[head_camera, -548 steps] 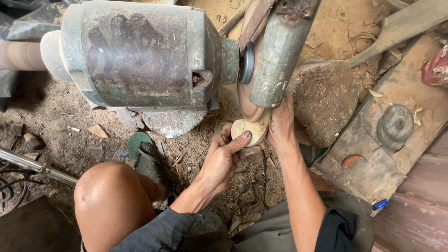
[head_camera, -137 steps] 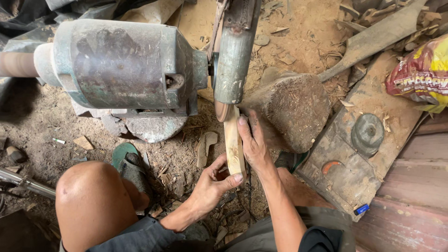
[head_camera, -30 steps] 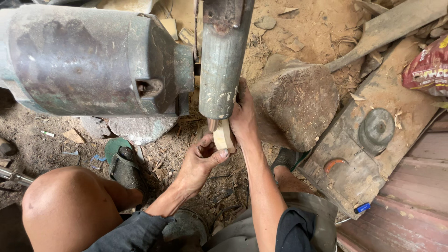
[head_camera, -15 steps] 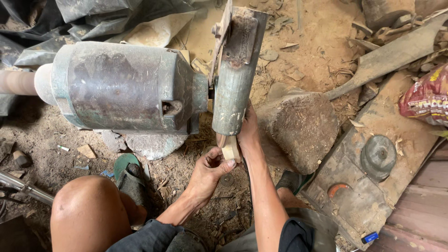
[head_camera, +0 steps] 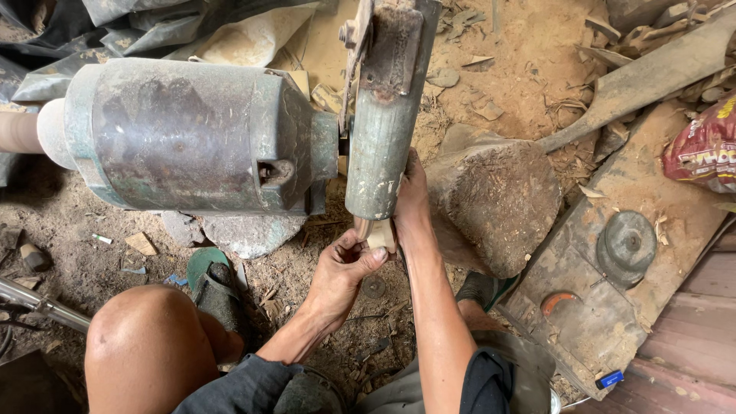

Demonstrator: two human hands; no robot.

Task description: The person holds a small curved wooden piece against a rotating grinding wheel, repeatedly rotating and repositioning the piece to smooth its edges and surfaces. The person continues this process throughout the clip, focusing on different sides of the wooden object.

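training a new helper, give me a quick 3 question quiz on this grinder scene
1. True or false: both hands hold the small wood piece at the lower edge of the wheel guard.
2. What lies just right of the right hand? A) big rough stone B) bucket C) ladder
3. Fill in: the left hand grips the piece from ____.

Key
1. True.
2. A, the stone.
3. Below. The motor sits left of the guard.

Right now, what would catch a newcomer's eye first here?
The big rusty green motor fills the upper left, its guarded grinding wheel hanging at centre. Just below the guard, the left hand and right hand press a small pale wood piece against the wheel. A dusty stump sits right.
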